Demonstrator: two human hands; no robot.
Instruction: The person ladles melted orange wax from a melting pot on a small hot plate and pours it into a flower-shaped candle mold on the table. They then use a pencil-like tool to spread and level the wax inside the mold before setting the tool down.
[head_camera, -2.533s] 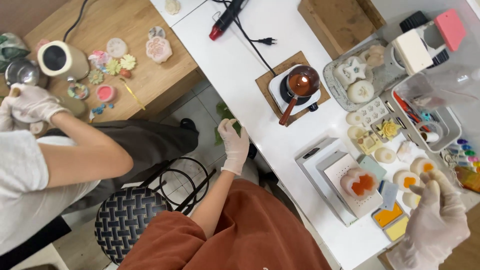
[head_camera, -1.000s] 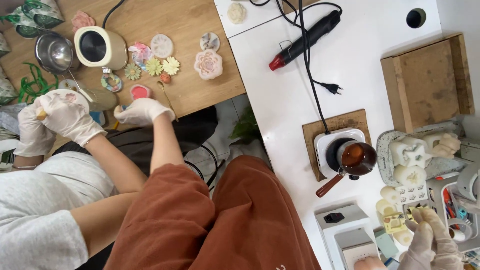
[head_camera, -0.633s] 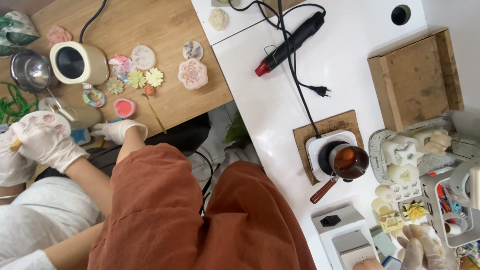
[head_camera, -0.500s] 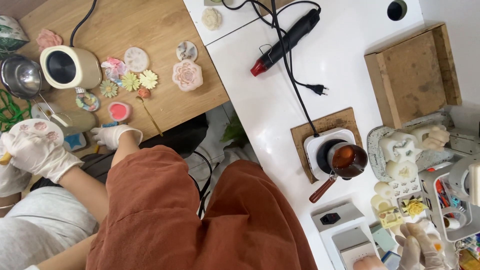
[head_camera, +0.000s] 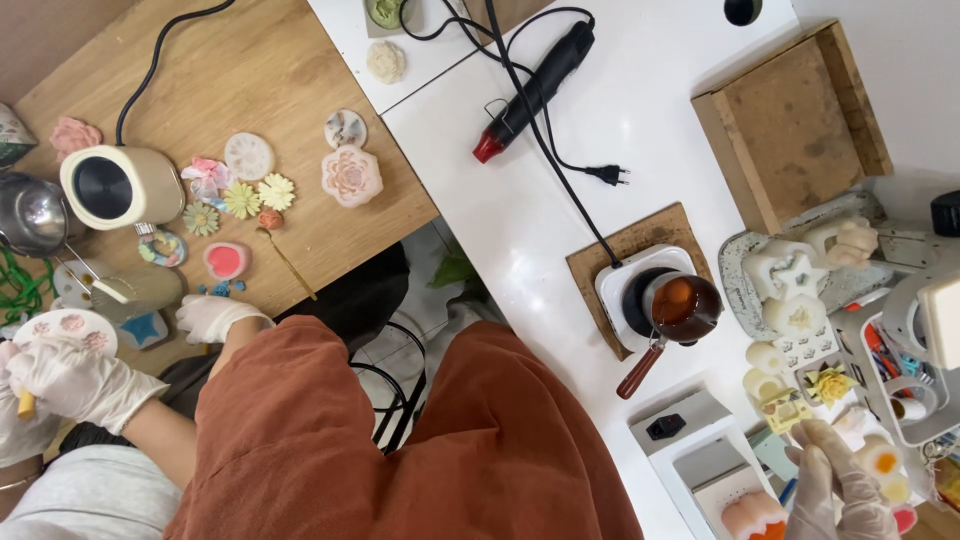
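two tables fill the view from above: a wooden table (head_camera: 250, 90) at upper left and a white table (head_camera: 640, 110) running from top centre down to the right, with a gap of floor and a black wire stool (head_camera: 395, 400) between them. rust-coloured clothing covers the lower middle.

on the white table a shallow wooden tray (head_camera: 795, 125) sits near the far edge, a black heat gun (head_camera: 535, 90) lies with its cord trailing to a small hotplate (head_camera: 640, 295) on a wooden board, and a pot of amber wax (head_camera: 685, 305) rests on it, handle pointing toward the near edge. bare white surface lies open between gun and tray.

the left hand (head_camera: 215, 318), gloved, reaches to the wooden table's near edge, fingers curled, just beside a pink heart mould (head_camera: 226, 260); whether it grips anything cannot be told. the right hand (head_camera: 835, 480), gloved, hovers half open over small wax pieces (head_camera: 880, 462) at lower right, holding nothing visible.

another person's gloved hands (head_camera: 70, 380) at far left hold a round mould.
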